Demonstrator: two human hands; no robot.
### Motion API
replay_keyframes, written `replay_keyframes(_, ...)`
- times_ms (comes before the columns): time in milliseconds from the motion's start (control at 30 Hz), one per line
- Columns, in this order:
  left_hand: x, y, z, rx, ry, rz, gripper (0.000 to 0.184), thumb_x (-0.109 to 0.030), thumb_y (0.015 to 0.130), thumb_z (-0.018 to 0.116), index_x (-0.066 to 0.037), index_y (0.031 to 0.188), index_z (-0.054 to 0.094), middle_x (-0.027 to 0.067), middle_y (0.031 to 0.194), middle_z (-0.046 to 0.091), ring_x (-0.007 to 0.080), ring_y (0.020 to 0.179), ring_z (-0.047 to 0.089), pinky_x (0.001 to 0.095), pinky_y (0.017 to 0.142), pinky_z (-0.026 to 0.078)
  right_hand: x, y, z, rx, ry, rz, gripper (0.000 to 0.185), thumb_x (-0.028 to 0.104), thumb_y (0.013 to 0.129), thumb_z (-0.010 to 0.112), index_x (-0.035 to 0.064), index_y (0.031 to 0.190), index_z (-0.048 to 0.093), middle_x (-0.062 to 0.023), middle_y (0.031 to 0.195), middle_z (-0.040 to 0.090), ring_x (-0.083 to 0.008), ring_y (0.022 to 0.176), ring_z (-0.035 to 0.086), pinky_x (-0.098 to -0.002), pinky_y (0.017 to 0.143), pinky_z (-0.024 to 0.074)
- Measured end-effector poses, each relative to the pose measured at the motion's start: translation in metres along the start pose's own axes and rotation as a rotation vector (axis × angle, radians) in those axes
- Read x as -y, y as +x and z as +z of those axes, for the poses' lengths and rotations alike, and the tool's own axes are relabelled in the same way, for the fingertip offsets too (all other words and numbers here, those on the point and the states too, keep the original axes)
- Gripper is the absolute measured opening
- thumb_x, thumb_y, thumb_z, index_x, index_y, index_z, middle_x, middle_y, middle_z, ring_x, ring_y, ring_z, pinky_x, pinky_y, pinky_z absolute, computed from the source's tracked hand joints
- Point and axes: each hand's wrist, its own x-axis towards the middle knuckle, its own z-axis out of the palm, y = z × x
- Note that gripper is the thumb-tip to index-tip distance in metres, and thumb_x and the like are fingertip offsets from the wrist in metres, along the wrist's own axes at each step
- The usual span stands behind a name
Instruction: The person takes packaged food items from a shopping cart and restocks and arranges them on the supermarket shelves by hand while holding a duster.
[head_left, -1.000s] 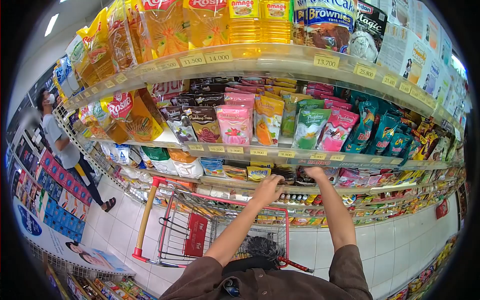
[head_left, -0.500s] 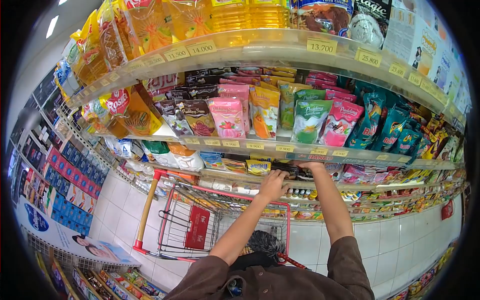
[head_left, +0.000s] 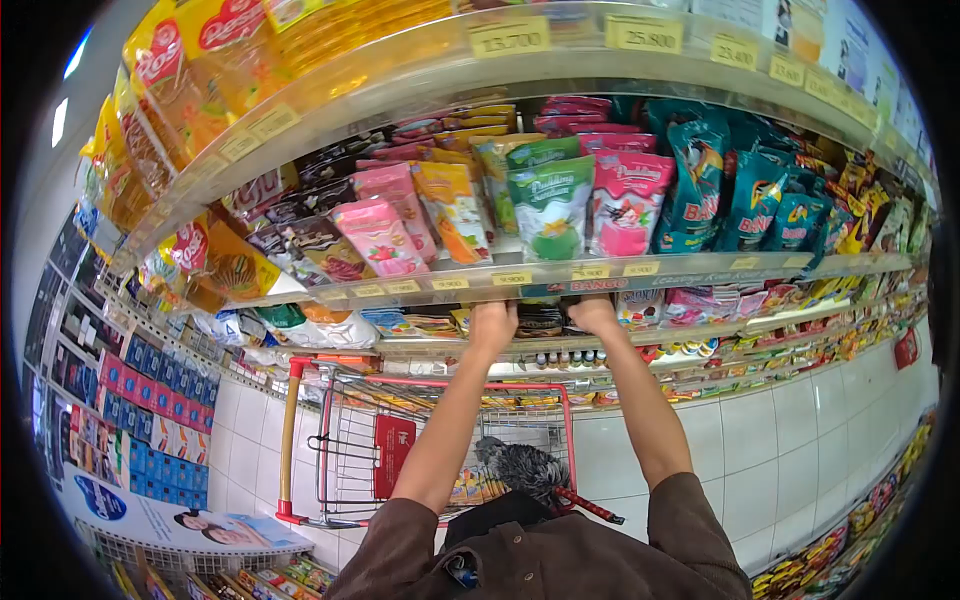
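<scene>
Both my hands reach into the low shelf under the row of pudding pouches. My left hand (head_left: 494, 322) is at the left side of some dark packets (head_left: 540, 320), its fingertips hidden beneath the shelf above. On the right side of the same packets is my right hand (head_left: 594, 314), its fingers also mostly hidden under the shelf edge (head_left: 470, 284). Whether either hand grips a packet cannot be made out. Above them stand a green pudding pouch (head_left: 551, 208) and a pink pudding pouch (head_left: 628, 203).
A shopping cart (head_left: 570, 450) with a red rim stands below my arms. A grey fluffy duster (head_left: 528, 468) lies near my body. Oil pouches (head_left: 215, 65) fill the upper left shelf, and teal pouches (head_left: 690, 185) stand at the right. Blue boxes (head_left: 165, 480) are stacked at far left.
The view has shifted closer to the shelf. My left hand has moved deeper under the shelf edge, and my right hand sits a little further left. The person at the left is out of view.
</scene>
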Motion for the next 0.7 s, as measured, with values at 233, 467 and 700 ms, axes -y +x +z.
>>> replay_keyframes(233, 0.007, 0.024, -0.005, 0.18, 0.172, 0.094, 0.028, -0.023, 0.086, 0.058, -0.007, 0.109, 0.06, 0.0227, 0.101, 0.062, 0.0445, 0.09, 0.059, 0.0518, 0.08, 0.048, 0.023, -0.012, -0.016, 0.047, -0.09, 0.074, 0.061, 0.019, 0.074, 0.065, 0.0051, 0.13, 0.046, -0.0232, 0.132, 0.046, -0.0362, 0.118, 0.05, -0.0415, 0.095, 0.0464)
replay_keyframes(467, -0.003, 0.036, -0.01, 0.415, 0.27, 0.043, 0.055, -0.042, 0.088, 0.055, -0.008, 0.132, 0.047, 0.0223, 0.133, 0.047, 0.0403, 0.122, 0.044, 0.0448, 0.102, 0.035, 0.001, 0.002, -0.003, -0.205, 0.11, -0.172, 0.049, 0.02, 0.076, 0.062, 0.0037, 0.121, 0.053, -0.0223, 0.124, 0.053, -0.0386, 0.116, 0.049, -0.0435, 0.1, 0.0396)
replay_keyframes(700, 0.002, 0.038, -0.001, 0.375, 0.368, 0.135, 0.053, -0.045, 0.09, 0.049, -0.01, 0.13, 0.048, 0.0203, 0.133, 0.048, 0.0397, 0.122, 0.044, 0.0456, 0.102, 0.035, 0.006, 0.01, -0.027, -0.188, 0.097, -0.307, 0.03, 0.021, 0.085, 0.054, 0.0052, 0.11, 0.06, -0.0197, 0.111, 0.06, -0.0374, 0.108, 0.054, -0.0456, 0.093, 0.0415)
